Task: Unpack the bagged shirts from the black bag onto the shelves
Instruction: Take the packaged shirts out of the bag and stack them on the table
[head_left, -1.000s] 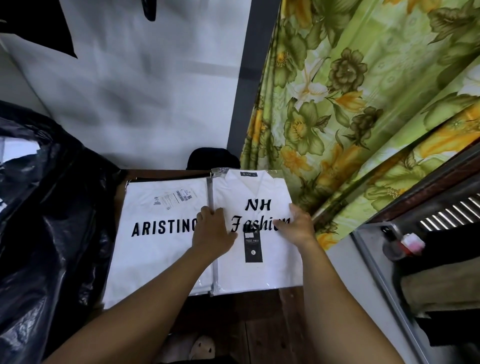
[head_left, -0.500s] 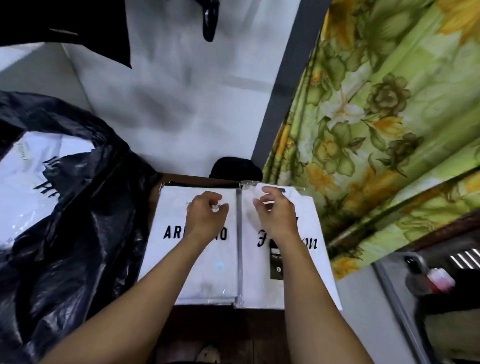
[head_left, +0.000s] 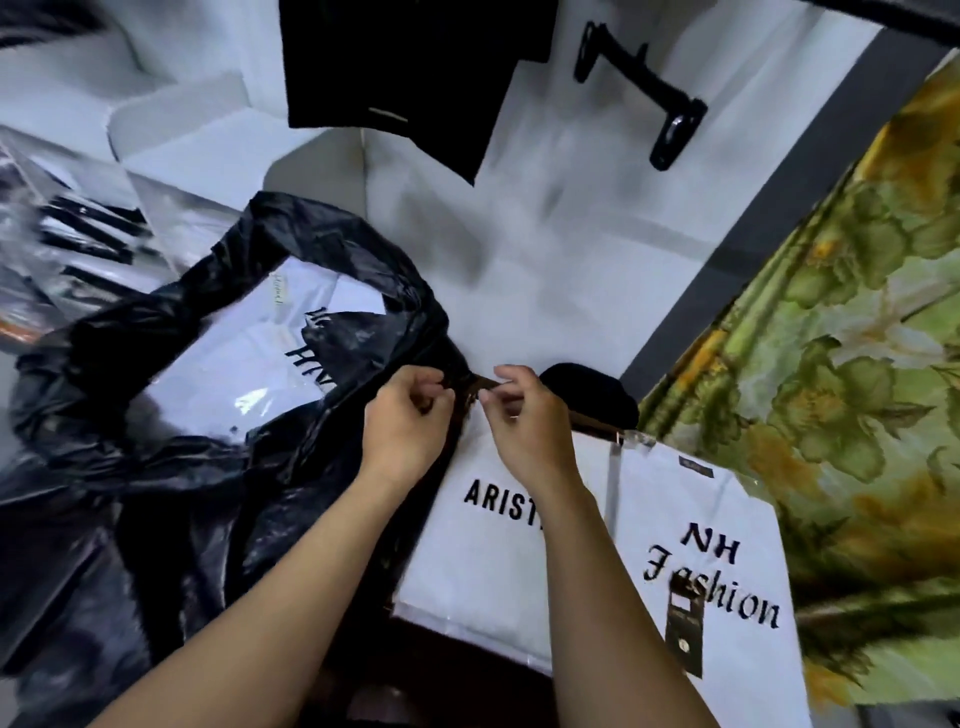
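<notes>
"Black plastic at the fingertips. What are the hands doing?"

"The left hand (head_left: 408, 423) and right hand (head_left: 524, 423) meet mid-frame with fingers curled, both pinching the rim of the black bag (head_left: 208, 493)."

"How best to proceed?"

"Part the rim wide, I'd say, so the slippery packet slides out flat."

"And the shirts?"

"One bagged shirt (head_left: 249, 364) lies in the bag's mouth, centre left, white with dark lettering under clear film. The ARIST-lettered shirt (head_left: 483, 566) and NH Fashion shirt (head_left: 727, 514) lie touching on the shelf (head_left: 457, 680), lower right."
</notes>
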